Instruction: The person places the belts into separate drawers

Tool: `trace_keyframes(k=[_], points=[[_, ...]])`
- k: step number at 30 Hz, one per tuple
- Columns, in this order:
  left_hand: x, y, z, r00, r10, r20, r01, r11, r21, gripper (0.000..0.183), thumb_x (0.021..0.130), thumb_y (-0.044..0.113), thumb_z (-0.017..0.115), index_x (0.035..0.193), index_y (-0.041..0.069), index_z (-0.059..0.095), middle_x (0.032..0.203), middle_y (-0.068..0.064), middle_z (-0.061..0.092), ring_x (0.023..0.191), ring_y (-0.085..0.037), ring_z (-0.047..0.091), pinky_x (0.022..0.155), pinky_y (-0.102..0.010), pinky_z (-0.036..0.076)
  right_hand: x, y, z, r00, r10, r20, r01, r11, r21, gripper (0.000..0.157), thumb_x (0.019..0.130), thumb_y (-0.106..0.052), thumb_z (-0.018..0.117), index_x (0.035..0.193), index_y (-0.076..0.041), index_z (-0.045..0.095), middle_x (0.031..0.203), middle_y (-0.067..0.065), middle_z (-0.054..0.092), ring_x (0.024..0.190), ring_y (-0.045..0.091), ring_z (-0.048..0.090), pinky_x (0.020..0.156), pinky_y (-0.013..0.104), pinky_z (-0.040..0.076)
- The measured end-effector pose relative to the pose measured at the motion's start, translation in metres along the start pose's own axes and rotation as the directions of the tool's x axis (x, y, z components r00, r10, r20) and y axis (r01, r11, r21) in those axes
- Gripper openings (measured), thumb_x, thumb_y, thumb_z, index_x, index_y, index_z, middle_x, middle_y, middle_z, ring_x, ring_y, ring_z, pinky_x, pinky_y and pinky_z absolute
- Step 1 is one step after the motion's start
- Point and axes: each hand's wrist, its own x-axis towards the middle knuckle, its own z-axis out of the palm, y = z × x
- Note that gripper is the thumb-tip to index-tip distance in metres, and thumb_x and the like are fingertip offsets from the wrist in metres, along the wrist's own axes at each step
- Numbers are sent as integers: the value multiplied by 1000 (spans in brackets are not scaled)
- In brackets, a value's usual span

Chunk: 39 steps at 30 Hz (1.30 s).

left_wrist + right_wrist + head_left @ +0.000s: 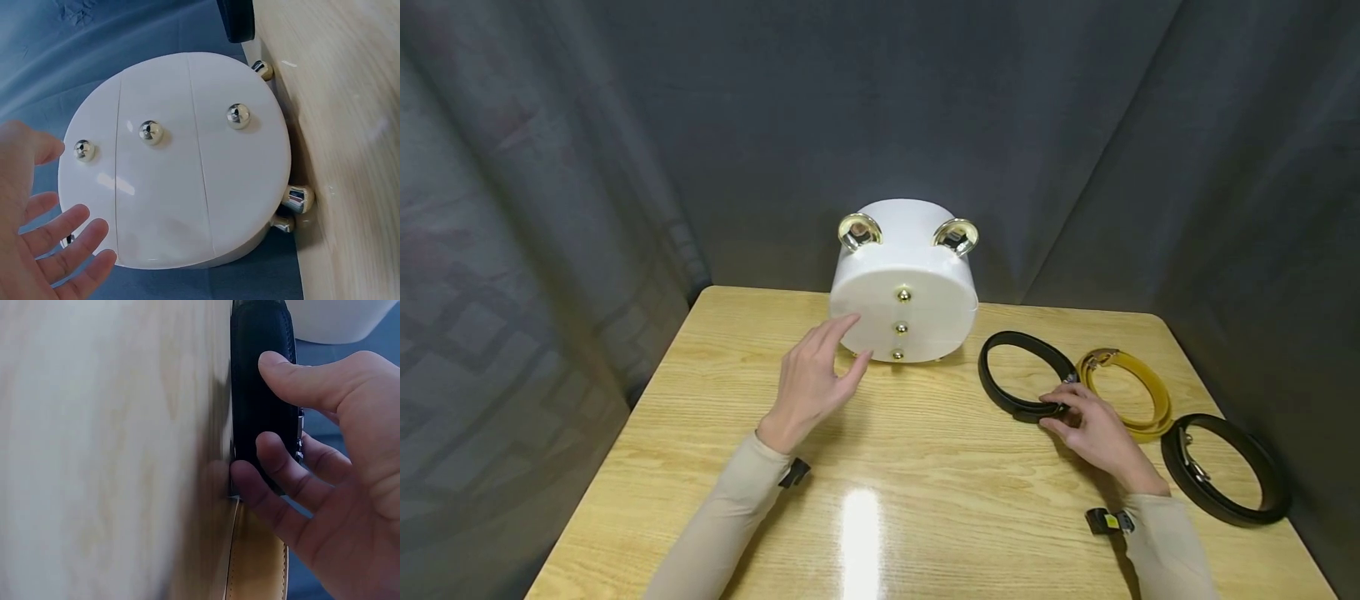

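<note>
A white rounded cabinet (872, 312) stands at the table's back, its front split by two seams with a gold ball knob on each section. My left hand (808, 379) hovers before its left side, thumb and fingers spread, holding nothing. In the left wrist view the fingers (75, 244) overlap the cabinet's edge. To the right lies a coiled black belt (988, 367). My right hand (1097, 429) pinches its near right side, the thumb (300, 381) against the outer face and the index finger reaching over the rim. A coiled yellow belt (1157, 396) lies just beyond this hand.
Another coiled dark belt (1262, 483) with a metal buckle lies at the table's right edge. Two gold-rimmed round ears (957, 237) stick up from the cabinet. Grey curtains (880, 100) hang behind and beside the wooden table (955, 517).
</note>
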Motion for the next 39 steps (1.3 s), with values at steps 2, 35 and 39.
trace_keyframes(k=[2,35,39], points=[[2,1,1,1000,-3,0,3,1000,1,54,95,34,77,141,8,65,133,-13,74,108,-33,76,79,-44,65,1,0,0,1000,2,-2,-2,1000,8,32,85,-9,89,116,-7,79,118,11,68,75,-1,52,64,22,48],[41,18,25,996,-71,50,78,984,-162,42,100,30,72,140,18,69,126,-7,78,93,-24,76,66,-36,58,-1,5,5,1000,-5,-26,7,998,60,20,88,-9,87,106,-10,79,115,11,66,73,2,51,64,21,46],[46,22,25,988,-115,103,136,964,-230,46,101,32,71,144,18,65,129,-5,77,97,-23,77,77,-38,61,0,4,4,1000,0,-30,2,997,74,21,87,-9,88,106,-11,79,116,10,66,74,1,51,64,20,46]])
